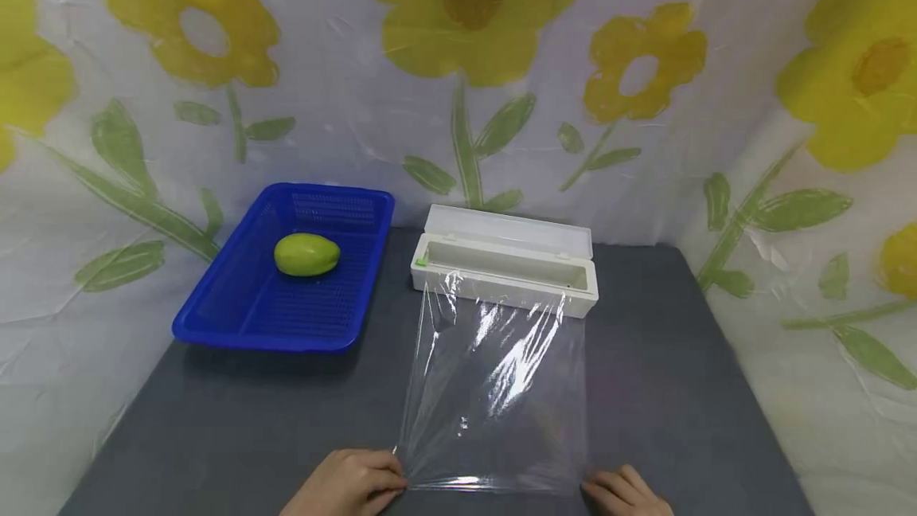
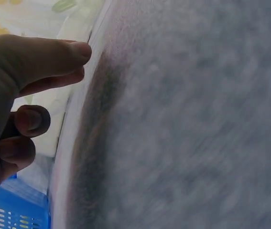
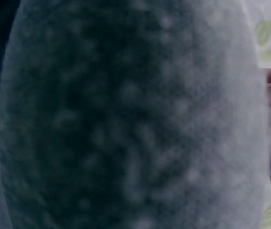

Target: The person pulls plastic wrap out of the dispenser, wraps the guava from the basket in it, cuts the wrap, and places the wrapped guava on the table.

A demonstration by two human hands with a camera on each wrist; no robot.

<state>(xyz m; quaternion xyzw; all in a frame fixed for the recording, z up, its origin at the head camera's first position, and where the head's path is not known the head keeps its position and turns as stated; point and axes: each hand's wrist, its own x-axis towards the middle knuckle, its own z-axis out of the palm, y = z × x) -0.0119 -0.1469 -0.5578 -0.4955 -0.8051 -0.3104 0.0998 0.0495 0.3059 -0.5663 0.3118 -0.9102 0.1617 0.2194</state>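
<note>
A sheet of clear cling film [image 1: 501, 396] stretches from a white cling film box [image 1: 585, 305] over the dark tabletop towards me. In the head view my left hand [image 1: 351, 482] pinches the film's near left corner between thumb and fingers. At the near right corner, my right hand [image 1: 626, 492] pinches the other end of the edge with curled fingers. The box stands with its lid [image 1: 509, 231] tipped back, and a small green piece [image 1: 422, 262] sits at its left end. Both wrist views are largely blocked by a blurred grey surface; thumb and fingers of the left hand show at one side.
To the left of the box, a blue plastic basket [image 1: 247, 269] holds one yellow-green oblong fruit [image 1: 306, 254]. A flower-printed sheet [image 1: 322, 134] hangs behind and on both sides of the dark table [image 1: 659, 357].
</note>
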